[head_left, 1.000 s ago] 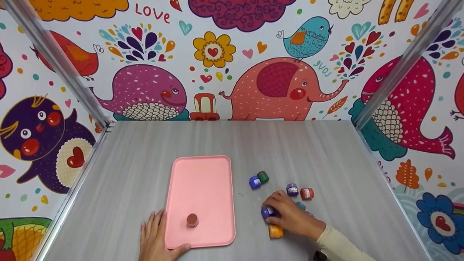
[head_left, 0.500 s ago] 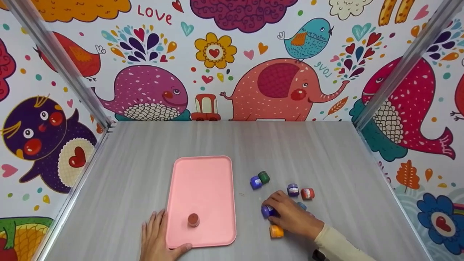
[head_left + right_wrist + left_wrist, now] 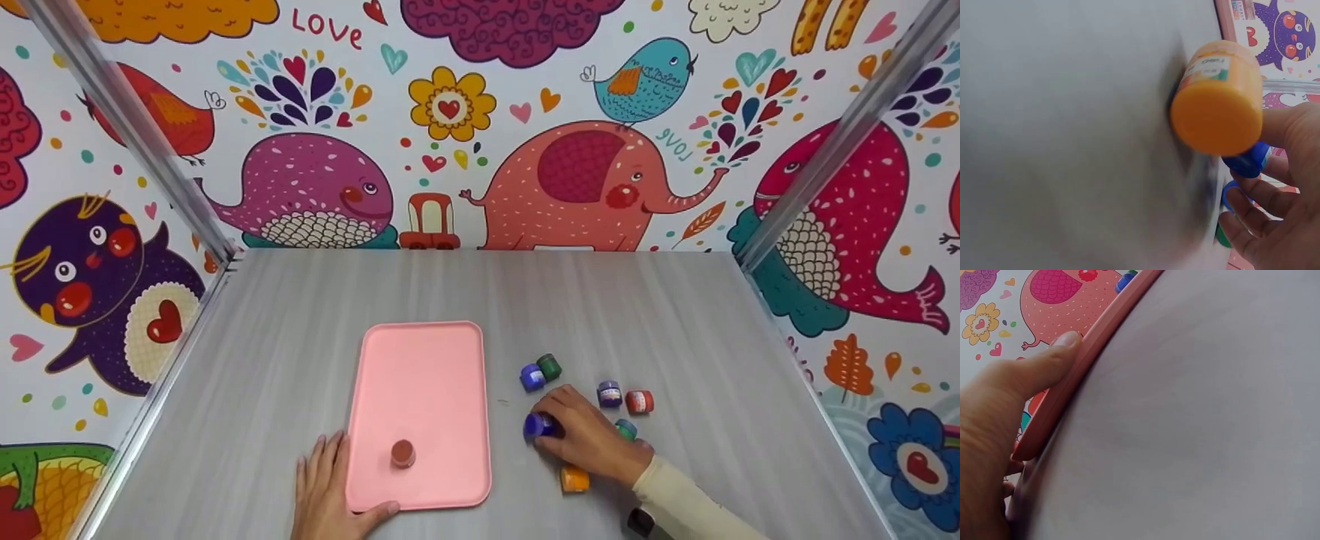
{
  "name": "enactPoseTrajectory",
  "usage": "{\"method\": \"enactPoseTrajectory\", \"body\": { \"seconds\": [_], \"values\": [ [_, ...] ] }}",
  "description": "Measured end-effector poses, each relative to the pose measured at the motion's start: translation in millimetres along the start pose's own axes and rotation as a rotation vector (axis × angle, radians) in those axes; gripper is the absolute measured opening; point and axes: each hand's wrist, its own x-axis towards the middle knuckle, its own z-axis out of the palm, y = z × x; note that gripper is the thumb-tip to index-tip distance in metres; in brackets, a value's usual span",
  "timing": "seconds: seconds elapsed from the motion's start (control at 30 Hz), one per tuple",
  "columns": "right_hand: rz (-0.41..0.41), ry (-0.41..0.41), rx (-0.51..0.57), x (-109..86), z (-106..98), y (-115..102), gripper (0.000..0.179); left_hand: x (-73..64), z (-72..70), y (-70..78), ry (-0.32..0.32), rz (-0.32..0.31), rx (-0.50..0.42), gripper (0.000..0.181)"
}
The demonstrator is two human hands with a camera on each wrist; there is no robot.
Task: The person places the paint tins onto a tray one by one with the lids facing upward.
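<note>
My right hand grips a small dark blue paint jar, just right of the pink tray. In the right wrist view the thumb and fingers are around this blue jar. An orange paint jar lies close below that hand and looms large in the right wrist view. My left hand rests at the tray's near left corner, fingers straight along the left side. Its thumb touches the near rim, as the left wrist view shows. One jar with a brown lid stands on the tray.
Beyond the right hand lie a blue jar and a dark green jar, touching. Farther right are a purple jar, a red jar and a partly hidden green jar. Patterned walls border the grey table.
My right hand has moved slightly left and away from me with the blue jar, off from the orange jar. The left hand stays at the tray corner.
</note>
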Motion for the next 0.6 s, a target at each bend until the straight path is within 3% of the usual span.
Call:
{"method": "enactPoseTrajectory", "body": {
  "seconds": [0.17,0.4,0.6],
  "values": [
    [0.012,-0.003,0.054,9.6,5,-9,0.035,-1.2,-0.2,-1.6,0.02,0.013,0.005,0.137],
    [-0.057,0.046,0.145,17.7,17,-15,0.035,-3.5,3.5,-4.6,0.079,0.078,-0.018,0.13],
    [-0.074,0.035,0.179,26.4,26,-24,0.034,-3.2,3.7,-3.1,0.073,0.07,-0.012,0.131]
  ]
}}
